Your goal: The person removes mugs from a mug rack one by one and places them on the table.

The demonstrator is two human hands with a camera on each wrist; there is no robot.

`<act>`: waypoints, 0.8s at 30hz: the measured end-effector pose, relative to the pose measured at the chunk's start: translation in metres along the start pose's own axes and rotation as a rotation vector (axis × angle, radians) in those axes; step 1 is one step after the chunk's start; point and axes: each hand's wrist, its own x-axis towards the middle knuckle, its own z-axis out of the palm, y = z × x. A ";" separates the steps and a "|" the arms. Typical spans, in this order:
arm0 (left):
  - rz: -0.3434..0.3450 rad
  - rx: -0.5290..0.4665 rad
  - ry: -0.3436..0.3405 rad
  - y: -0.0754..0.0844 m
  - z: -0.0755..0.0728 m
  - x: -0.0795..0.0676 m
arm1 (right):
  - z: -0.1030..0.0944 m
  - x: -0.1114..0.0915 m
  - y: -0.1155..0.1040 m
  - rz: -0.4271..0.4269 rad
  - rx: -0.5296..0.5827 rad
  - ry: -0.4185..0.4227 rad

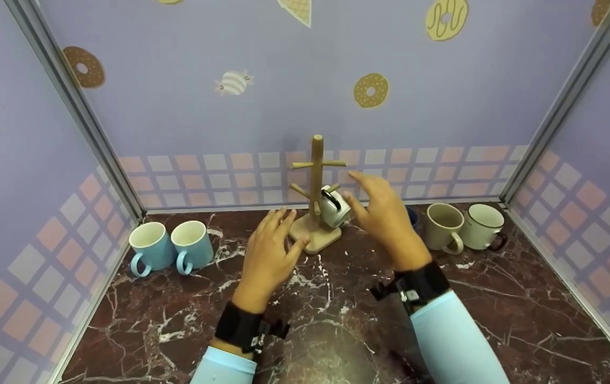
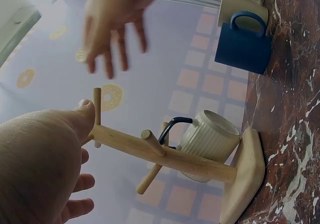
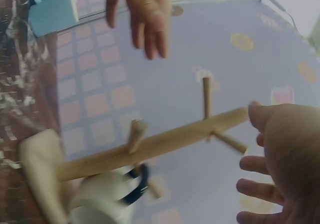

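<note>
A wooden mug tree (image 1: pixel 316 178) stands upright on its pale base near the back wall. On one of its lower pegs hangs a white ribbed mug (image 1: pixel 337 213) by its black handle, tilted, on the stand's right side. My left hand (image 1: pixel 269 253) hovers in front and to the left of the stand, fingers loosely extended around nothing. To the right of the stand is my right hand (image 1: pixel 385 213), also holding nothing, its fingers spread and slightly bent near the hanging mug. Both wrist views show the pegs between the two hands.
Two light blue mugs (image 1: pixel 192 245) stand side by side at the left. At the right are a beige mug (image 1: pixel 441 229), a white mug (image 1: pixel 482 226) with a dark handle, and a dark blue mug (image 2: pixel 245 44). Patterned walls enclose the marbled tabletop (image 1: pixel 331 330).
</note>
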 end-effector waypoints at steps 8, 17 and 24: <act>0.019 0.008 0.013 0.002 0.002 0.000 | -0.014 0.066 -0.019 -0.011 0.092 -0.021; 0.017 0.005 -0.012 0.003 0.006 -0.002 | -0.010 0.122 -0.031 0.093 0.215 -0.257; 0.017 0.001 -0.026 0.007 0.007 -0.002 | -0.010 0.138 -0.031 0.054 0.209 -0.362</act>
